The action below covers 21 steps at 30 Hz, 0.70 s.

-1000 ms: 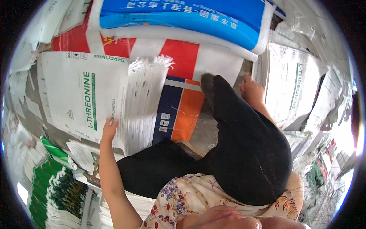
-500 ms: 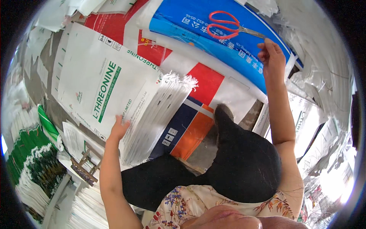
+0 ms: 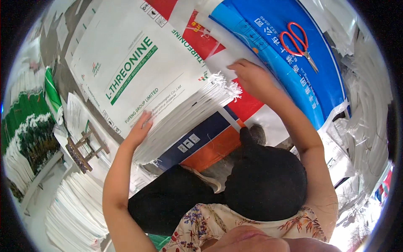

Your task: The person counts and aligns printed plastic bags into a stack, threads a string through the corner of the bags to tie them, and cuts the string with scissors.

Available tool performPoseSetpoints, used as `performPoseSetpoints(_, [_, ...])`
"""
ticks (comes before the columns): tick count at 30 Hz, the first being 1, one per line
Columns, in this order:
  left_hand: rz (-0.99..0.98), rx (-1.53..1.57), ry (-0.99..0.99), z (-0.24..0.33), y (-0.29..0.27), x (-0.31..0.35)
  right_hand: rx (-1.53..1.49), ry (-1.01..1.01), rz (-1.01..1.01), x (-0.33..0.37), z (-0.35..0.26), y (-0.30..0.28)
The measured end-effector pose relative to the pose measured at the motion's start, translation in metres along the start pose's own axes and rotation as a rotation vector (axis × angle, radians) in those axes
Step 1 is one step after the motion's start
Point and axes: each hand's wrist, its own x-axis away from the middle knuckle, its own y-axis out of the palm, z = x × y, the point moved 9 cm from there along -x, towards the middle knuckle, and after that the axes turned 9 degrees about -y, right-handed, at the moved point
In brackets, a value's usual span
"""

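Note:
A thick stack of white woven sacks [image 3: 138, 63] with green print lies in front of me, its frayed white edges [image 3: 228, 86] turned to the right. My left hand [image 3: 140, 129] rests on the near edge of the top sack, fingers apart and holding nothing. Beyond the frayed corner, my right hand [image 3: 254, 82] reaches leftward over a red and white sack [image 3: 247, 103]. Its fingers are stretched out with nothing seen in them. Farther right, red-handled scissors [image 3: 305, 53] lie on a blue printed sack [image 3: 268, 38], apart from my right hand.
Under the stack's near side shows a dark blue and orange sack [image 3: 205, 151]. A small wooden stool or frame [image 3: 86, 149] stands at the left, beside piles of white sacks [image 3: 77, 210] and green ones [image 3: 25, 113]. Crumpled white sacks [image 3: 369, 92] heap up on the right.
My right hand has left the scissors' tip and moved left toward the stack's frayed corner. The scissors remain on the blue sack. My left hand stays at the stack's near edge; the view has shifted.

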Motion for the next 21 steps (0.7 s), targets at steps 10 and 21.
performPoseSetpoints(10, [0.409,0.717,-0.245,-0.186,-0.073,0.115,0.310,0.174,-0.416,-0.091,0.014,0.074])
performPoseSetpoints(21, [0.229,1.371,-0.727,-0.361,0.146,0.107,0.529,-0.116,-0.424,-0.015,0.051,0.048])
